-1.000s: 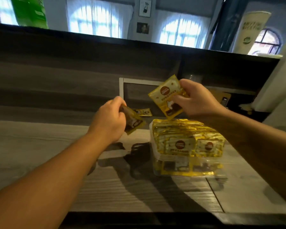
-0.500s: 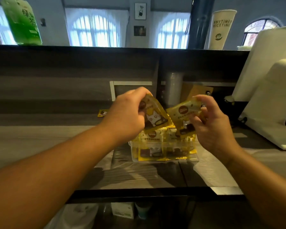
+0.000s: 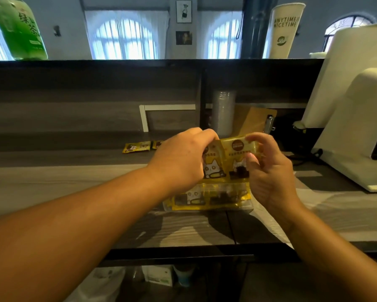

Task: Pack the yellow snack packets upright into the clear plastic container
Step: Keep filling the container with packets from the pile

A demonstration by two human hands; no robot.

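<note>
The clear plastic container (image 3: 244, 204) stands on the grey wooden counter, packed with several yellow snack packets. Just above it my left hand (image 3: 181, 162) grips one yellow packet (image 3: 213, 168) with a cat print, mostly hidden behind the fingers. My right hand (image 3: 268, 168) pinches a second yellow packet (image 3: 237, 158) by its right edge. The two packets stand upright side by side, touching, right over the container. Two loose yellow packets (image 3: 137, 147) lie flat on the low shelf behind, to the left.
A white machine (image 3: 355, 131) stands at the right on the counter. A stack of clear cups (image 3: 223, 114) and a brown clipboard (image 3: 255, 120) sit in the shelf recess behind. A green bottle (image 3: 19, 29) and a tall paper cup (image 3: 283, 29) stand on the upper ledge.
Both hands have come together and lowered over the container. The two packets, earlier tilted and apart, now stand upright side by side. The view has pulled back from the counter.
</note>
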